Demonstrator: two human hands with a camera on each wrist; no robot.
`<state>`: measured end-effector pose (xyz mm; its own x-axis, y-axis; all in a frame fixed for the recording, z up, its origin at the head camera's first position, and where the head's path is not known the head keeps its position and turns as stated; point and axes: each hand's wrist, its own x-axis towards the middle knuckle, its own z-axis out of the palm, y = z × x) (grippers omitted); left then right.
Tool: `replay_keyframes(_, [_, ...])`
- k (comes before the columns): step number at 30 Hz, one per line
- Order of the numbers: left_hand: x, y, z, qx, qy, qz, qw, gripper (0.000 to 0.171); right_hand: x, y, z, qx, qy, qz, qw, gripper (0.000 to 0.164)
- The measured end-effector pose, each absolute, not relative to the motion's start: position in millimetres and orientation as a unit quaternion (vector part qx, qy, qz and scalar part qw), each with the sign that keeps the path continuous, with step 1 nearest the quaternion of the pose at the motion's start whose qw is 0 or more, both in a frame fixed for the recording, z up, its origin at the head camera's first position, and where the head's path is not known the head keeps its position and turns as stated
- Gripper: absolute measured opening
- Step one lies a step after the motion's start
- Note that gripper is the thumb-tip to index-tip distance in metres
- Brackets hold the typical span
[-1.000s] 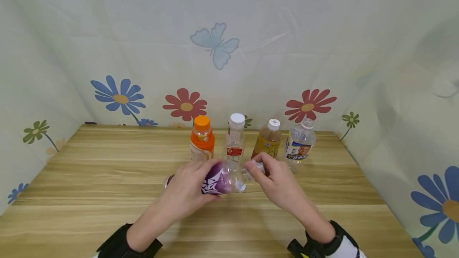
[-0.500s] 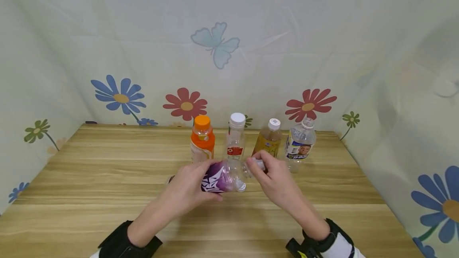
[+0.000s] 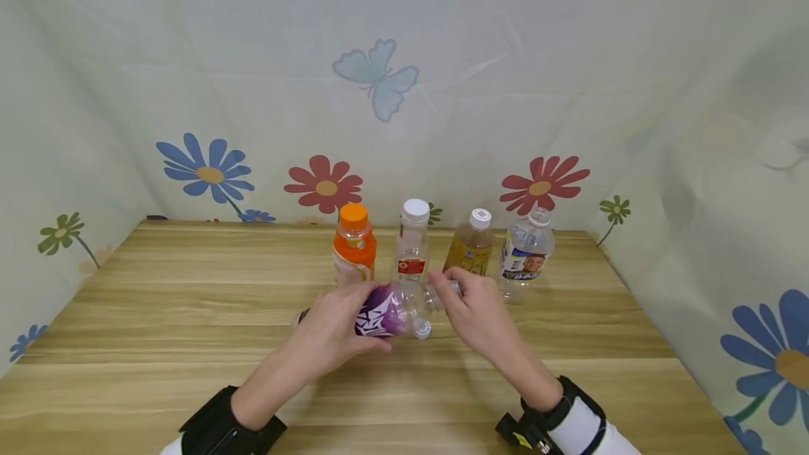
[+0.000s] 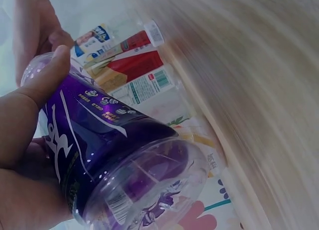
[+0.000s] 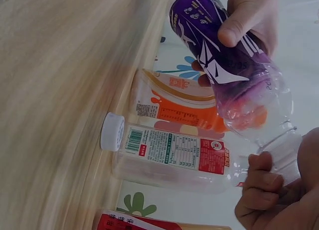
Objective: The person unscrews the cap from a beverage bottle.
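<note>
My left hand [image 3: 331, 325] grips a clear plastic drink bottle [image 3: 382, 311] with a purple label, tilted on its side, mouth end to the right. Its ribbed clear base [image 4: 149, 190] faces the left wrist camera. The fingers and thumb of my right hand [image 3: 480, 311] pinch the pale cap [image 5: 288, 158] at the bottle's neck, partly hiding it. Below the bottle's shoulder in the head view, a loose white bottle cap [image 3: 422, 328] lies on the table [image 3: 208, 293].
Behind the hands stand an orange-capped bottle [image 3: 354, 248], a clear bottle [image 3: 413, 244] with a white cap, an amber bottle [image 3: 469, 248] and, at the right, a clear bottle [image 3: 526, 255] with an uncapped neck. A flowered curtain [image 3: 442, 125] hangs behind the table.
My right hand has turned slightly at the bottle's neck, its wrist shifting left and up. My left hand keeps its grip, with the bottle nearly in place.
</note>
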<state>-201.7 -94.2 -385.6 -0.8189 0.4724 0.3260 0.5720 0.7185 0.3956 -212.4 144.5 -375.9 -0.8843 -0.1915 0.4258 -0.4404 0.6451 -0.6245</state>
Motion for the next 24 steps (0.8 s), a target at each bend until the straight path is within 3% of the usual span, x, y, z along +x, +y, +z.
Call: replay_keyframes(24, [-209.4, -98.8, -387.5, -0.311, -0.905, -0.276, 0.085, 0.079, -222.6, 146.7, -388.7, 0.266, -0.827, 0.408, 0.281, 0.023])
